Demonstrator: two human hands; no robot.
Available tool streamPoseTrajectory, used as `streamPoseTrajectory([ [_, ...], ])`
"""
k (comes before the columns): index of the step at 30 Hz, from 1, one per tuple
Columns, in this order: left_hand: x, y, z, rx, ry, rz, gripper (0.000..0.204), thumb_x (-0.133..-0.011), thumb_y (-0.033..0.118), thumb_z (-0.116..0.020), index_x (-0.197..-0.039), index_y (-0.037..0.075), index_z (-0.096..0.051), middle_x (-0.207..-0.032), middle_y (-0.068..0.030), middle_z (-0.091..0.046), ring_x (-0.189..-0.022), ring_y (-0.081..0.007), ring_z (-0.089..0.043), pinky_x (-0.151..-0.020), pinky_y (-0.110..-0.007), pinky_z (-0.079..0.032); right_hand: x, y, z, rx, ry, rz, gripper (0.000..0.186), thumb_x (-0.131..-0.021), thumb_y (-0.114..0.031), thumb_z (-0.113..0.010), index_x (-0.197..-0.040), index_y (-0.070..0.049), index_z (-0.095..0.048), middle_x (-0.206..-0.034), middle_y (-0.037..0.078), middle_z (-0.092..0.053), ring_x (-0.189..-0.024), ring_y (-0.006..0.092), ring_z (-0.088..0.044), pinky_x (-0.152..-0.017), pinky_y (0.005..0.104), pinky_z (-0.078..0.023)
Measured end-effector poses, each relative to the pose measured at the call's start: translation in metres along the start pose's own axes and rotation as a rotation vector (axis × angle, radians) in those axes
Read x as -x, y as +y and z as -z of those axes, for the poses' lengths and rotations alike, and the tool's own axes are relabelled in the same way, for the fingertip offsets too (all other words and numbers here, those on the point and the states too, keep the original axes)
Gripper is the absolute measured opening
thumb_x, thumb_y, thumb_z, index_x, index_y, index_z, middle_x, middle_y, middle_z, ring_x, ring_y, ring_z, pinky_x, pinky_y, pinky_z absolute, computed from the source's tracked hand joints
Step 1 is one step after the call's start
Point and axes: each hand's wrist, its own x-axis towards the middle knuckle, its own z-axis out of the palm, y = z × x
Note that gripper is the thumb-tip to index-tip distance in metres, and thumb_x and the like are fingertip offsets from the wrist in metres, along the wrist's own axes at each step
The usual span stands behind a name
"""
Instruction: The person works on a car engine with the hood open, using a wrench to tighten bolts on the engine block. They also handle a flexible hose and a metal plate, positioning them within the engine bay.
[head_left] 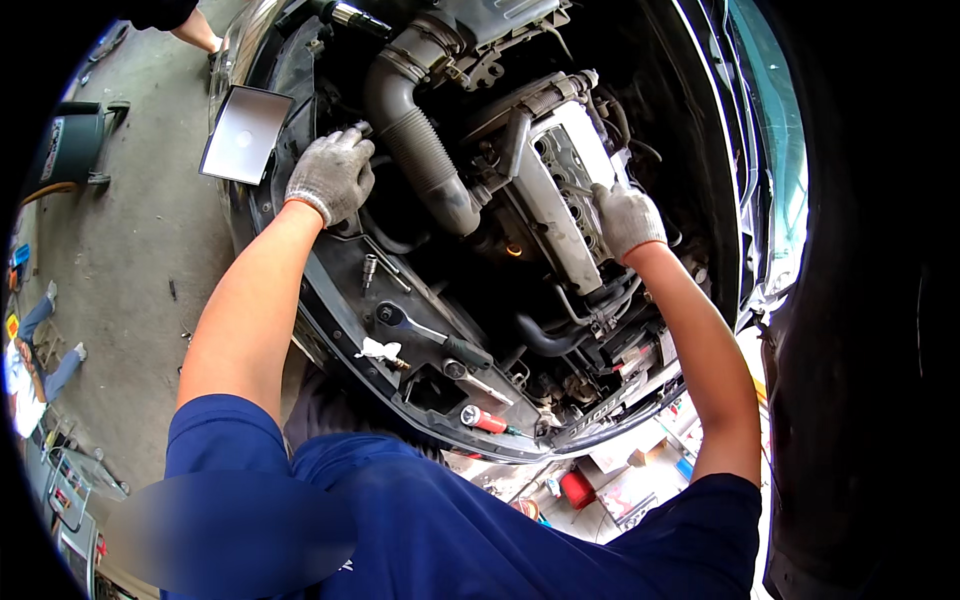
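Navy shirt [430, 520] leans over the front panel [343, 292]. Beyond, the engine top [552, 205] seems the work in hand: the right hand [630, 217] is at its right edge, fingers curled, any hold hidden. The left hand [332, 175] rests near the panel's left end, fingers half bent, grip unclear. Moving likely calls for clearing the hose [420, 145]; a dark gap opens between hose and engine.

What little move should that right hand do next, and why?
Perhaps the right hand should slide a little along the engine top, because it is right over that part, where round hollows sit in a row, and the left hand is out of the way beside the fat grey hose.
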Motion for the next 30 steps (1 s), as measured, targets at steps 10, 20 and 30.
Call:
streamPoseTrajectory([
  [10,0.002,-0.003,0.0,0.008,-0.032,0.022,0.022,-0.094,0.015,-0.071,-0.114,0.004,-0.074,-0.129,-0.0191,-0.071,-0.119,-0.0377,-0.069,-0.105,-0.049,-0.055,-0.013,0.005,0.017,0.144,-0.119,0.216,0.047,-0.115,-0.04,-0.061,-0.147,-0.007,-0.066,-0.097,0.018,-0.074,-0.103,0.0356,-0.077,-0.087,0.0482,-0.06],
  [20,-0.003,-0.002,0.002,0.016,-0.076,0.041,0.025,-0.094,0.016,-0.072,-0.115,0.005,-0.076,-0.138,-0.02,-0.071,-0.122,-0.0369,-0.069,-0.107,-0.048,-0.055,-0.014,0.005,-0.005,-0.702,-0.287,-0.265,0.041,-0.115,-0.037,-0.059,-0.146,-0.012,-0.069,-0.095,0.012,-0.07,-0.091,0.0277,-0.073,-0.077,0.0419,-0.058],
  [30,-0.001,0.001,-0.004,0.026,0.031,-0.023,0.02,-0.094,0.014,-0.072,-0.11,0.004,-0.073,-0.119,-0.0182,-0.071,-0.113,-0.0382,-0.068,-0.102,-0.05,-0.055,-0.017,0.017,-0.024,-1.001,-0.328,-0.678,0.03,-0.116,-0.026,-0.057,-0.133,-0.005,-0.071,-0.106,0.018,-0.075,-0.102,0.0335,-0.077,-0.089,0.0458,-0.061],
])
